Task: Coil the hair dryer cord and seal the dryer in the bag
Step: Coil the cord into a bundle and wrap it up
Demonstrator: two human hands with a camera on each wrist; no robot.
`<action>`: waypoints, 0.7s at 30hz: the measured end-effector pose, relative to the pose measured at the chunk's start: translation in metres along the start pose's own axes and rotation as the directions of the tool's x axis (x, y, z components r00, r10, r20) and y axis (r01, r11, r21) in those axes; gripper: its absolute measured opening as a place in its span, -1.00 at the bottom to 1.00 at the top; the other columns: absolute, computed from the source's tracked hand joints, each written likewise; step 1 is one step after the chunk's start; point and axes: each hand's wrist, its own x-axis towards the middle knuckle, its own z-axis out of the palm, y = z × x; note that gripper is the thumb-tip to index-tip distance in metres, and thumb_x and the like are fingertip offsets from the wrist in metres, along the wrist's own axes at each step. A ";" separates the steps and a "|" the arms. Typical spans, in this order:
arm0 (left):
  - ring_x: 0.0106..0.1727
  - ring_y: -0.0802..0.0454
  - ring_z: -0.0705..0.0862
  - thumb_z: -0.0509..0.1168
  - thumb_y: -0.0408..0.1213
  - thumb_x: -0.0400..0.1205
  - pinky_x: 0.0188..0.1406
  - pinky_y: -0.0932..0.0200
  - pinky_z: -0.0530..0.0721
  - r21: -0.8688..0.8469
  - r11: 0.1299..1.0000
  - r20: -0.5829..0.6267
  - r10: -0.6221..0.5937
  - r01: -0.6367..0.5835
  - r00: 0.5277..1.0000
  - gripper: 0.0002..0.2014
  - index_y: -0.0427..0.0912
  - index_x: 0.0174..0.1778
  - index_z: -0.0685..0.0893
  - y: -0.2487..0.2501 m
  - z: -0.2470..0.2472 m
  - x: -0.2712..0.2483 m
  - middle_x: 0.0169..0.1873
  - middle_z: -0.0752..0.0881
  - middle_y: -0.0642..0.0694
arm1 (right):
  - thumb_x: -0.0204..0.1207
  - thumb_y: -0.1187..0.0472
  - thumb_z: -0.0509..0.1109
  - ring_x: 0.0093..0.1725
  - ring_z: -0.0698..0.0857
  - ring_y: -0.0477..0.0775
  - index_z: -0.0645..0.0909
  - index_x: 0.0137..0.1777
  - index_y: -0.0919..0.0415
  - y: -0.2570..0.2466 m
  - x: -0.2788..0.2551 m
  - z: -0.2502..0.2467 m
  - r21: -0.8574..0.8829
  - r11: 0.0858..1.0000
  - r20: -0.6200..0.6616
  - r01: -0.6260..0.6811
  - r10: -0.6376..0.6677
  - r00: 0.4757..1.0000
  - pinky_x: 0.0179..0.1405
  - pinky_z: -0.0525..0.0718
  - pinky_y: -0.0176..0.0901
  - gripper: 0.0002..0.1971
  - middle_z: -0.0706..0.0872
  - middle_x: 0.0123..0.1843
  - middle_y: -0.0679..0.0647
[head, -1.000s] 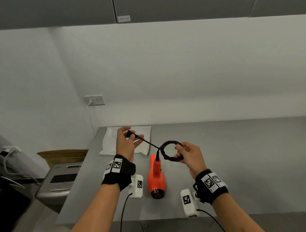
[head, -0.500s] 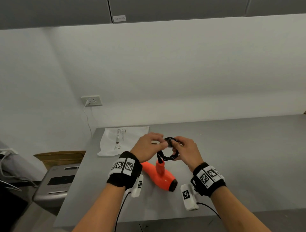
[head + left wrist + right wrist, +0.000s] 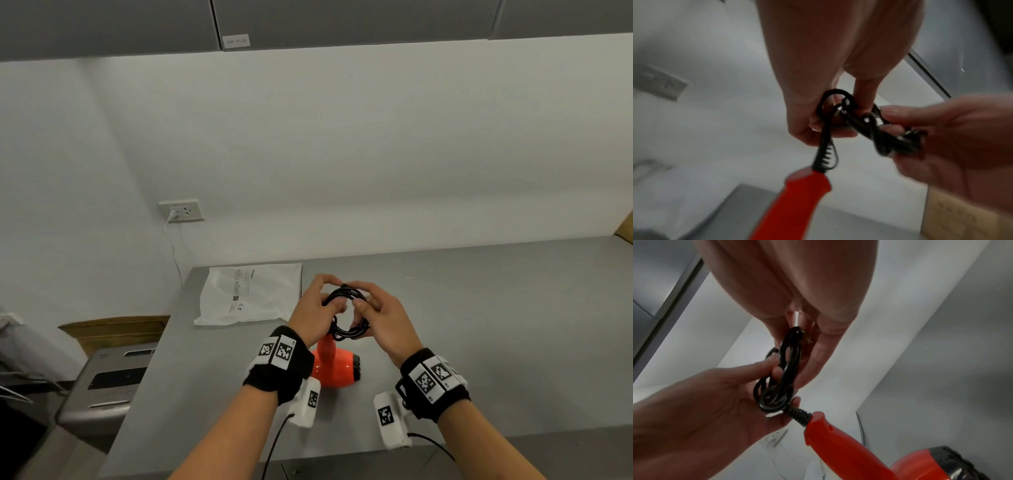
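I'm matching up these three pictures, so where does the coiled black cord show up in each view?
Head: the cord sits low, just right of center, between both hands.
Left wrist: cord right of center, middle height.
Right wrist: cord left of center, middle height.
Shared landmark: the hair dryer's red handle.

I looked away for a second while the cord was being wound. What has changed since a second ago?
The left hand, which held the plug end stretched out to the left, has come in to the coil and now grips it together with the right hand; no loose cord trails. The hair dryer has swung, nozzle now pointing right. The bag stays flat on the table; the right hand never let go.
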 end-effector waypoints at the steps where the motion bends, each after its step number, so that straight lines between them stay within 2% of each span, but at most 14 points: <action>1: -0.09 0.01 0.77 0.29 -0.45 0.69 -0.06 0.13 0.70 -0.112 0.994 0.012 -0.012 0.014 1.000 -0.75 -0.03 0.19 0.66 -0.001 0.002 -0.001 -0.09 0.82 -0.20 | 0.71 0.33 0.28 -0.30 0.74 0.07 0.66 0.34 -0.12 0.001 0.000 -0.001 -0.019 1.000 0.007 0.008 -0.008 1.000 -0.19 0.88 0.17 -0.64 0.68 -0.37 0.15; 4: 0.07 -0.03 0.74 0.23 -0.57 0.65 0.07 0.02 0.56 -0.397 0.913 0.015 -0.099 0.097 0.995 -0.65 -0.18 0.26 0.73 0.001 0.004 -0.002 0.06 0.80 -0.20 | 0.70 0.30 0.32 -0.27 0.77 0.09 0.63 0.35 -0.10 0.004 0.000 -0.002 -0.031 0.999 0.019 -0.023 0.024 1.000 -0.25 0.88 0.15 -0.66 0.70 -0.32 0.16; 6: 0.15 -0.09 0.71 0.21 -0.53 0.67 0.09 -0.07 0.52 -0.481 0.870 -0.027 -0.142 0.111 0.990 -0.63 -0.13 0.29 0.74 0.002 0.004 0.002 0.09 0.79 -0.20 | 0.69 0.30 0.33 -0.23 0.78 0.10 0.65 0.27 0.01 0.008 0.000 -0.001 -0.023 0.998 0.037 -0.062 0.062 0.997 -0.28 0.87 0.15 -0.75 0.72 -0.28 0.16; 9: 0.20 -0.08 0.70 0.19 -0.50 0.70 0.10 -0.13 0.65 -0.403 0.913 -0.082 -0.107 0.065 0.991 -0.58 0.08 0.28 0.72 0.002 0.005 0.003 0.22 0.71 -0.19 | 0.68 0.30 0.32 -0.18 0.80 0.11 0.69 0.11 0.15 0.012 -0.001 -0.003 -0.092 0.991 0.039 -0.093 0.097 0.994 -0.25 0.88 0.14 -0.87 0.75 -0.24 0.16; 12: 0.19 -0.07 0.71 0.14 -0.52 0.73 0.08 -0.23 0.78 -0.322 0.945 -0.004 -0.054 0.050 0.999 -0.51 0.17 0.35 0.68 0.002 0.004 -0.002 0.33 0.58 -0.15 | 0.68 0.30 0.31 -0.08 0.81 0.11 0.69 0.14 0.12 0.011 -0.001 -0.006 -0.235 0.968 0.008 -0.084 0.088 0.996 -0.17 0.88 0.09 -0.83 0.82 -0.11 0.13; 14: 0.17 -0.11 0.79 0.11 -0.51 0.77 0.06 -0.23 0.81 -0.263 0.964 0.069 -0.024 0.041 0.997 -0.49 0.20 0.41 0.64 0.003 0.002 -0.004 0.36 0.55 -0.07 | 0.66 0.28 0.34 0.07 0.75 0.03 0.66 0.31 0.06 0.010 0.000 -0.010 -0.411 0.911 -0.059 -0.023 -0.002 0.998 0.01 0.78 -0.12 -0.73 0.76 0.14 0.04; 16: 0.06 -0.13 0.86 0.09 -0.48 0.78 0.01 -0.11 0.83 -0.165 0.986 0.135 0.017 0.005 0.991 -0.49 0.22 0.44 0.59 0.003 0.001 -0.003 0.40 0.53 -0.02 | 0.63 0.24 0.37 0.15 0.66 -0.05 0.65 0.35 0.01 0.004 0.002 -0.010 -0.490 0.868 -0.118 0.084 -0.161 0.980 0.09 0.58 -0.31 -0.68 0.64 0.25 -0.07; 17: -0.01 -0.14 0.87 0.09 -0.48 0.78 0.01 -0.10 0.83 -0.125 0.992 0.165 0.043 -0.022 0.985 -0.50 0.22 0.44 0.57 0.004 0.002 -0.002 0.43 0.53 -0.03 | 0.62 0.24 0.38 0.14 0.66 -0.08 0.66 0.31 -0.01 0.000 0.003 -0.010 -0.489 0.862 -0.128 0.134 -0.223 0.966 0.05 0.54 -0.37 -0.70 0.65 0.23 -0.11; 19: -0.15 -0.13 0.86 0.12 -0.47 0.78 0.05 -0.23 0.83 -0.068 0.994 0.205 0.093 -0.081 0.974 -0.53 0.17 0.46 0.52 0.003 0.007 -0.002 0.46 0.54 -0.06 | 0.60 0.25 0.37 0.10 0.67 -0.13 0.64 0.22 -0.05 -0.007 0.004 -0.006 -0.483 0.852 -0.094 0.202 -0.280 0.955 -0.03 0.53 -0.43 -0.75 0.68 0.14 -0.13; 21: -0.26 -0.10 0.83 0.16 -0.46 0.77 0.06 -0.33 0.82 -0.046 0.992 0.209 0.123 -0.116 0.970 -0.54 0.14 0.49 0.46 0.002 0.011 -0.002 0.44 0.56 -0.04 | 0.59 0.29 0.35 0.06 0.68 -0.11 0.58 0.21 -0.12 -0.011 0.005 -0.004 -0.475 0.850 -0.044 0.226 -0.280 0.959 -0.03 0.62 -0.37 -0.69 0.66 0.13 -0.09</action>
